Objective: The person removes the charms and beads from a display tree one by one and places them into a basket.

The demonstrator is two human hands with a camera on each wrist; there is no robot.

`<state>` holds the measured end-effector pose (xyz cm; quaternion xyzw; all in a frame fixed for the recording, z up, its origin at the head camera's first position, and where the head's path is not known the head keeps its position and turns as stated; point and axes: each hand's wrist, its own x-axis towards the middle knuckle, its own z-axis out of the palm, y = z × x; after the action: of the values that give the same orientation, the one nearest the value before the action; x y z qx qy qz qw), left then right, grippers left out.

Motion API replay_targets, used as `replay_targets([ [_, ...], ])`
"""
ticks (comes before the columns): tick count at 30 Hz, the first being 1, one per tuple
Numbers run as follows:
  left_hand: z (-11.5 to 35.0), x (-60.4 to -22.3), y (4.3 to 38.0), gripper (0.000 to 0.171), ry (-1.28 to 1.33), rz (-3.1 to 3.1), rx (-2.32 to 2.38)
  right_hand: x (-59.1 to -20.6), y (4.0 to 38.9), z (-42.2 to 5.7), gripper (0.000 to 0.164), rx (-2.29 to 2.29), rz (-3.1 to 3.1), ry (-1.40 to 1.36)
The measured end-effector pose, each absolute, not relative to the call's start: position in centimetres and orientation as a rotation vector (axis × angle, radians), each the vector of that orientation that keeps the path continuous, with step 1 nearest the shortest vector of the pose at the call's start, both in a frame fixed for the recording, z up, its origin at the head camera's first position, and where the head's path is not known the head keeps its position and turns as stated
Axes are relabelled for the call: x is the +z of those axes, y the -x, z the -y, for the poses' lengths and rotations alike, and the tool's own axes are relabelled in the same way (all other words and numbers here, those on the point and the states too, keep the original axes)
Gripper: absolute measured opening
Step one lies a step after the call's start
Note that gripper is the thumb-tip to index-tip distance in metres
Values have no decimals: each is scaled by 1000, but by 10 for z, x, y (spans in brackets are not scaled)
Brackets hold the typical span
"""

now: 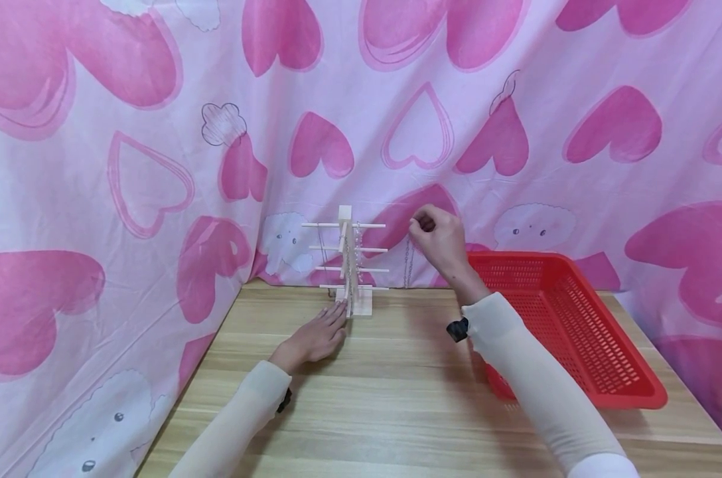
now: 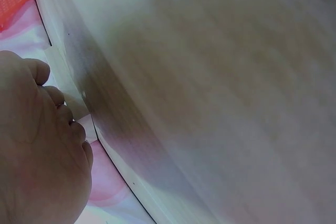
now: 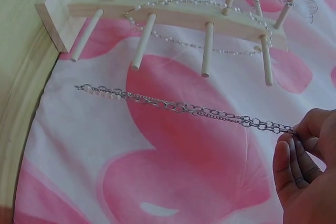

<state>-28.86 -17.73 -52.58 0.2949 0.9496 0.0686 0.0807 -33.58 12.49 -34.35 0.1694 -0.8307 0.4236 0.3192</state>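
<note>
In the head view, my right hand [image 1: 441, 240] is right of centre, thumb and fingertips pinched together on a silver chain [image 1: 407, 265], which hangs below them against the pink heart-print cloth [image 1: 417, 126]. Near the middle stands a wooden peg rack [image 1: 350, 265] with necklaces on its pegs. My left hand [image 1: 317, 333], lower and left of it, lies with fingers extended, their tips on the rack's base, gripping nothing I can see. A red basket [image 1: 600, 325] sits at the right on the wooden table [image 1: 391, 392].

In the left wrist view, my left hand fills the left edge, fingertips beside the rack's pale base; the table is blurred across the right.

In the right wrist view, my pinch at lower right holds the chain's end; it slants to the left of centre, pale beads near its far end, apart from the rack. A beaded necklace [image 3: 168, 39] loops round the pegs above.
</note>
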Motion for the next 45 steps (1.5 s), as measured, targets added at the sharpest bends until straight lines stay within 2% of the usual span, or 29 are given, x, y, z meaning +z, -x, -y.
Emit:
replay_targets([
  [45, 178, -530, 293, 62, -861, -2822, 212, -320, 322, -220, 16, 1034, 2272, -186],
])
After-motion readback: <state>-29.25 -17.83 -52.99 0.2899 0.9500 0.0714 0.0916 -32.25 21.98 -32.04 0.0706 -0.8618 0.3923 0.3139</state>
